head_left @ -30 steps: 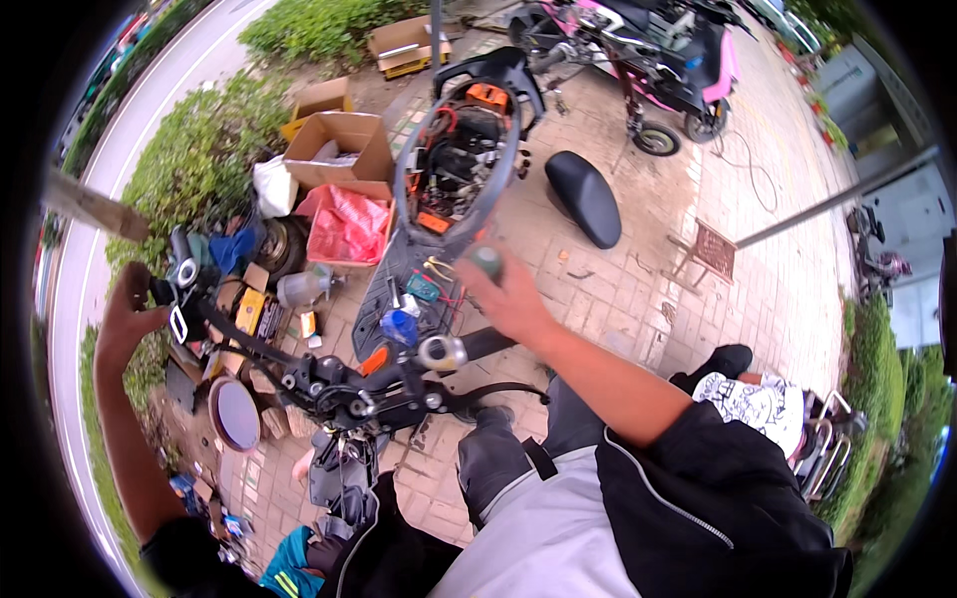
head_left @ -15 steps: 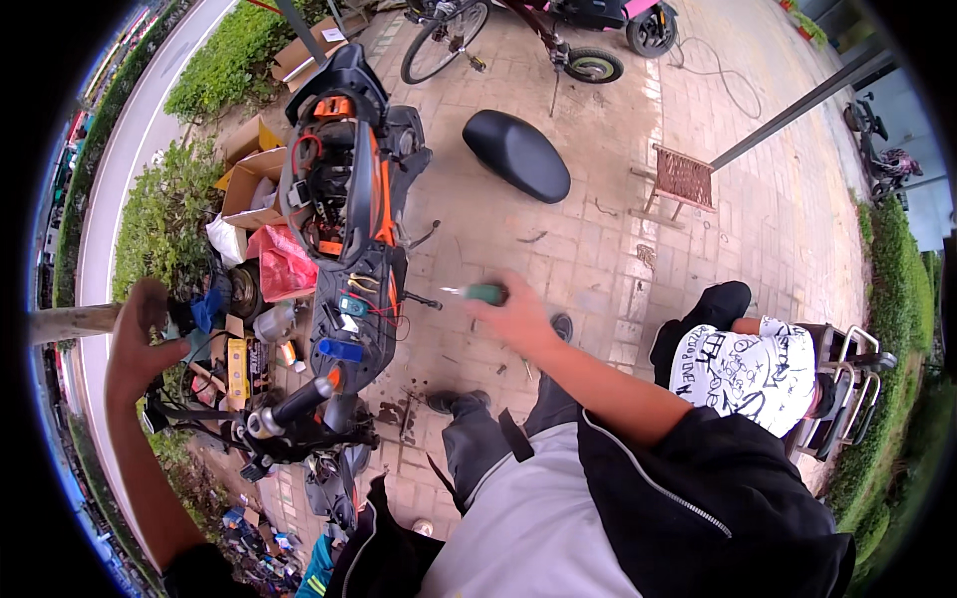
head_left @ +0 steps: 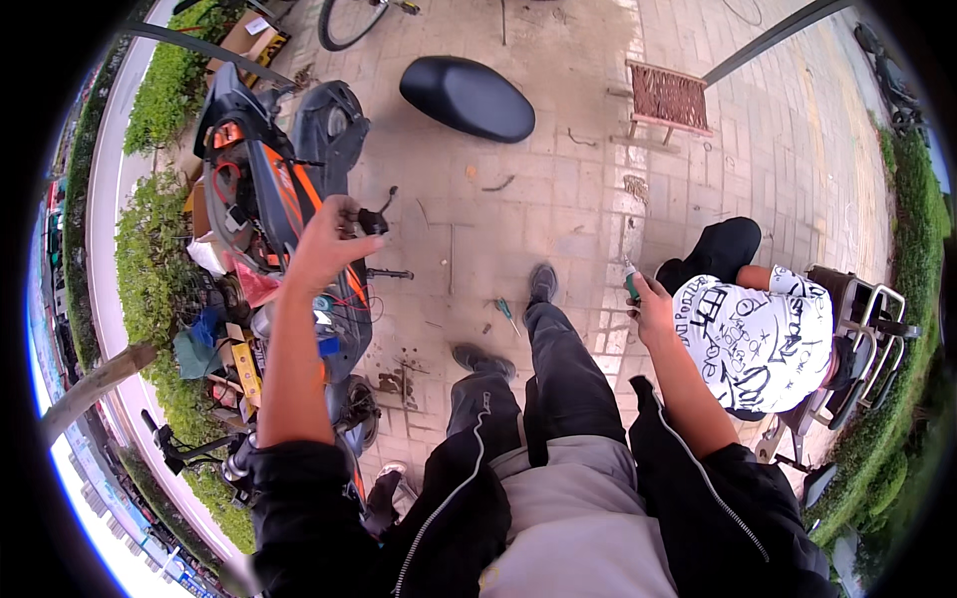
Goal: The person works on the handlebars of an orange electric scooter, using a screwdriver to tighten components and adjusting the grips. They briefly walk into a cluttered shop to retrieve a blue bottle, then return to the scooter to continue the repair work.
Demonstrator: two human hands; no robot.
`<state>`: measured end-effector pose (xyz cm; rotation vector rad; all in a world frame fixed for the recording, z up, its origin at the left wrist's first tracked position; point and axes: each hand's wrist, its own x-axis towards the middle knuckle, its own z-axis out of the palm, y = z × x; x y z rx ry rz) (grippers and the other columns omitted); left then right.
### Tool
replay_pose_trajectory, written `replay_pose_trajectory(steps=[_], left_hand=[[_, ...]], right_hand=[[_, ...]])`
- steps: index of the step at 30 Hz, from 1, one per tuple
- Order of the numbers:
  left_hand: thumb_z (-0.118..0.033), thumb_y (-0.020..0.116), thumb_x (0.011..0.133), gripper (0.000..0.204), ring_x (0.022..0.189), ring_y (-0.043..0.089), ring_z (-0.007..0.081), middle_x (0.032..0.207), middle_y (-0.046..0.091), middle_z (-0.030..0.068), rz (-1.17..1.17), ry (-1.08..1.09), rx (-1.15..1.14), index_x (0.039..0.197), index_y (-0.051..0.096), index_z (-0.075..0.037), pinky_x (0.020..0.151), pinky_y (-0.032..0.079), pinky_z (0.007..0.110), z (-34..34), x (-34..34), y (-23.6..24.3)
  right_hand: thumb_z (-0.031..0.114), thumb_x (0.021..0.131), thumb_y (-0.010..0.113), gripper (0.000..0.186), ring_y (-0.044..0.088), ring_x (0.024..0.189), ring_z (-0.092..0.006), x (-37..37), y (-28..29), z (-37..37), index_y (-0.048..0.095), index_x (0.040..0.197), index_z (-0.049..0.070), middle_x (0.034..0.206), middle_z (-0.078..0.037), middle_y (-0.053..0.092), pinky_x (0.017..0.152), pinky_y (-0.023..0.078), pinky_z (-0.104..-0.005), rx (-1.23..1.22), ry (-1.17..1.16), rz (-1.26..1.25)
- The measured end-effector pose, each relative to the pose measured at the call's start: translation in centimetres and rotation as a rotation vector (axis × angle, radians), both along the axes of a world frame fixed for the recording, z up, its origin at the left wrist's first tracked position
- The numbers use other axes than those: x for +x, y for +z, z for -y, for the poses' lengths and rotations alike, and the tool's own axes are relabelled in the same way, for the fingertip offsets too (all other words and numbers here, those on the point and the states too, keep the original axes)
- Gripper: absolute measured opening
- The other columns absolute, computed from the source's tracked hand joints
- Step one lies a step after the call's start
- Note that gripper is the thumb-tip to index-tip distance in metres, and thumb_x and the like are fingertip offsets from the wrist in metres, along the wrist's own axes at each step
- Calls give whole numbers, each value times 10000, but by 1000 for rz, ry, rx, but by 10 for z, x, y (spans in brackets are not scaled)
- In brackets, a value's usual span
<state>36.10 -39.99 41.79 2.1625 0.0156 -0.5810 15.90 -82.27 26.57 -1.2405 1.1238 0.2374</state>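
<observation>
My right hand (head_left: 653, 311) is closed round a green-handled screwdriver (head_left: 631, 284), its metal tip pointing up and away from me. My left hand (head_left: 324, 244) is over the side of a black and orange scooter (head_left: 284, 189), thumb and fingers apart. A small black part with a thin stalk (head_left: 374, 219) shows between that thumb and the fingers; whether I touch it, I cannot tell. The scooter stands on my left with its body open and wires showing. On the paving before my feet lies another screwdriver (head_left: 506, 312) with a teal handle.
A black scooter seat (head_left: 469, 98) lies on the paving ahead. To its right are a low woven stool (head_left: 668, 98) and a slanting post (head_left: 763, 45). A person in a printed white shirt (head_left: 753, 339) sits close on my right. Boxes (head_left: 244, 364) and a hedge (head_left: 155, 249) line the left.
My left hand has swung right from the far left to the scooter's side. My right hand has moved right with the screwdriver, towards the seated person. The view has shifted.
</observation>
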Motion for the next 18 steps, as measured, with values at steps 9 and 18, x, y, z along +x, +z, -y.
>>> replay_pose_trajectory(steps=[9,18], left_hand=[[-122,771,663,451,830,536,140,879,571,56,-316,469,-347,1005,517,28,778,433,278,0,-102,-214],[-131,732,713,363,749,516,110,871,589,26,-483,770,-256,990,534,-7,674,404,246,-82,-224,-401]], right_hand=[[273,856,631,440,457,611,-82,-50,-76,-28,550,1162,-32,851,-25,563,521,388,-231,88,40,-44],[116,842,606,560,583,800,-231,24,-233,-113,366,1346,68,992,-108,552,710,497,-358,478,508,-173]])
